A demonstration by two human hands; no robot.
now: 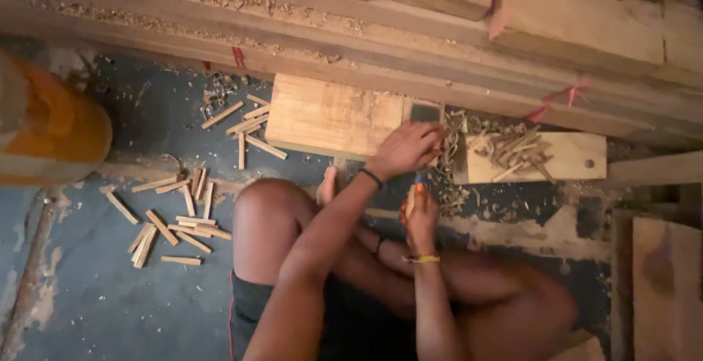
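At frame centre I see my right hand (420, 218) gripping a small orange-handled tool (411, 201), fingers wrapped tight. My left hand (405, 149) presses down on the pale thick wooden block (329, 118), fingers curled, contents unclear. With the hands this near, a slip could nick the left; the loose curled shavings (454, 157) might shift underneath.

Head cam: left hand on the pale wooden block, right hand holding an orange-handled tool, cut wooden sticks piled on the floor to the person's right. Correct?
One error: the head view shows the loose cut wooden sticks scattered on the floor to the person's left, not right. The rest holds: the left hand rests at the edge of the pale wooden block, and the right hand grips an orange-handled tool.
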